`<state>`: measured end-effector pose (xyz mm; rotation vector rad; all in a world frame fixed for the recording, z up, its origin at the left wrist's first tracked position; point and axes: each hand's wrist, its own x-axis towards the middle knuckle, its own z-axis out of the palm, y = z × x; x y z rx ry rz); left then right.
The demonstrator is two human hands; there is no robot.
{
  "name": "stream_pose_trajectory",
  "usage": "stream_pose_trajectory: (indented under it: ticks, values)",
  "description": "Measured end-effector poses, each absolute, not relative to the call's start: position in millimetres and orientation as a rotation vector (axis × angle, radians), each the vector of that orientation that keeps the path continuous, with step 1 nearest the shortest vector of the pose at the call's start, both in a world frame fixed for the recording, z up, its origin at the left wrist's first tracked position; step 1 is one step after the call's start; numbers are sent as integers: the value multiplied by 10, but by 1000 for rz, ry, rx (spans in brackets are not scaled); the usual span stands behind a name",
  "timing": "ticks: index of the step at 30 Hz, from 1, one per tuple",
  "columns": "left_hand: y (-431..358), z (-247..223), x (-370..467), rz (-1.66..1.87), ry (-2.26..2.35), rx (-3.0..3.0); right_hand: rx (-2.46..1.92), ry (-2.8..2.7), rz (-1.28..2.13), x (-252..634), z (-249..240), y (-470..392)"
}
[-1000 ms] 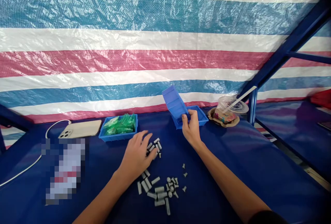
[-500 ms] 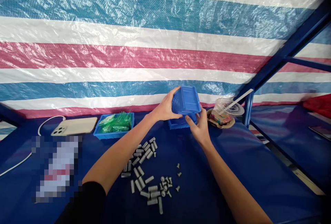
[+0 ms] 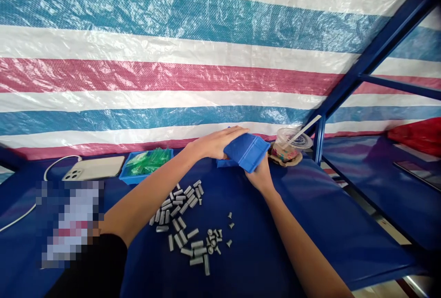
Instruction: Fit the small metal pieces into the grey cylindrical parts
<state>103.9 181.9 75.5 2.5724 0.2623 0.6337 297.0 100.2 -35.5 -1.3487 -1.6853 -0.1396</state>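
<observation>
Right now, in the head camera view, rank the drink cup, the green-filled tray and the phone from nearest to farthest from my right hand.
From the right hand:
1. Drink cup, just to its right.
2. Green-filled tray, off to the left.
3. Phone, farther left, beyond that tray.

Three blue trays (image 3: 246, 152) — one held at the fingers, one beneath, one leftward — one phone (image 3: 93, 168), one cup (image 3: 291, 143), dozens of grey pieces (image 3: 188, 220).

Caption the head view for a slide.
Both hands, left hand and right hand, hold a tilted blue tray above scattered grey cylinders on a blue table.
</observation>
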Motion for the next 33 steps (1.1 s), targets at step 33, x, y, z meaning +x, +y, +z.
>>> stream_pose_trajectory:
  ticks: [33]
  values:
    - [22, -122, -405, 847, 1326, 2258, -1166, -2328, -271, 2233, -83, 1048]
